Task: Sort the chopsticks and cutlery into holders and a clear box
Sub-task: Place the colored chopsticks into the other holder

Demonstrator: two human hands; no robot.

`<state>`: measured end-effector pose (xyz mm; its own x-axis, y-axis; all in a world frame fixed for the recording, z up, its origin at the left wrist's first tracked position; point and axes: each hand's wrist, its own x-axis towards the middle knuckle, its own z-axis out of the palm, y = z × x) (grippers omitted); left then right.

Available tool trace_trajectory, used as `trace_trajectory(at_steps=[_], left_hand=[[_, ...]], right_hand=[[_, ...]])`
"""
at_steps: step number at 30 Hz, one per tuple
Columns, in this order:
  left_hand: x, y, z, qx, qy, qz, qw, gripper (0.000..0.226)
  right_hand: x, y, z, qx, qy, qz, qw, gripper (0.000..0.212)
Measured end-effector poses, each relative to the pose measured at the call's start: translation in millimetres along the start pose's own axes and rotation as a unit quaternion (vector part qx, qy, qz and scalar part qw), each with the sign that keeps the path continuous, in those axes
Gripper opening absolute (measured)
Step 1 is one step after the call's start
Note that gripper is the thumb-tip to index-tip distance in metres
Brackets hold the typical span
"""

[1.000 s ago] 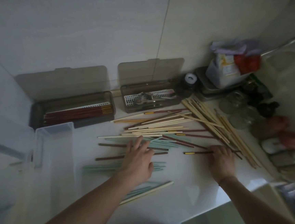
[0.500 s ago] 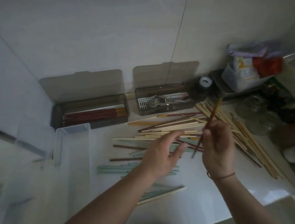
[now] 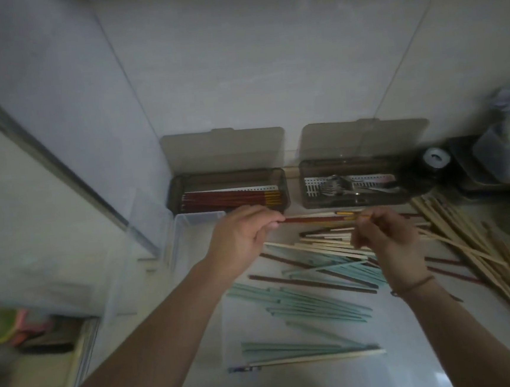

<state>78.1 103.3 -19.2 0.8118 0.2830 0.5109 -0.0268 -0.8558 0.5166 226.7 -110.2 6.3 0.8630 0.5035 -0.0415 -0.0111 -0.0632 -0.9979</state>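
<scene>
Pinched one dark red chopstick (image 3: 311,219) level by both ends, left hand (image 3: 242,237) curled on the plain tip and right hand (image 3: 384,237) on the yellow-banded tip, just short of the left holder (image 3: 224,175) beyond the left knuckles. Risked, by judgement, snagging that holder's near rim or slipping from so light a pinch onto the loose pile (image 3: 329,244) beneath the right hand. Counted two open holders, one clear box (image 3: 198,217) beside the left hand, and one held stick; could not count the blurred loose sticks.
</scene>
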Motion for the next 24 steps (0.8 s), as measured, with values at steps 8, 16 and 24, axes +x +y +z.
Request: trace_trajectory(at_steps=[8, 16, 24], left_hand=[[-1, -28, -17, 0.095, 0.002, -0.255, 0.962, 0.031], [-21, -27, -10, 0.121, -0.079, -0.271, 0.952, 0.030], [-17, -27, -7, 0.121, -0.082, -0.272, 0.951, 0.031]], right_hand=[[57, 3, 66, 0.208, 0.024, 0.176, 0.962, 0.012], [87, 24, 112, -0.038, -0.006, 0.254, 0.966, 0.012], [98, 12, 89, -0.170, -0.016, 0.150, 0.974, 0.033]])
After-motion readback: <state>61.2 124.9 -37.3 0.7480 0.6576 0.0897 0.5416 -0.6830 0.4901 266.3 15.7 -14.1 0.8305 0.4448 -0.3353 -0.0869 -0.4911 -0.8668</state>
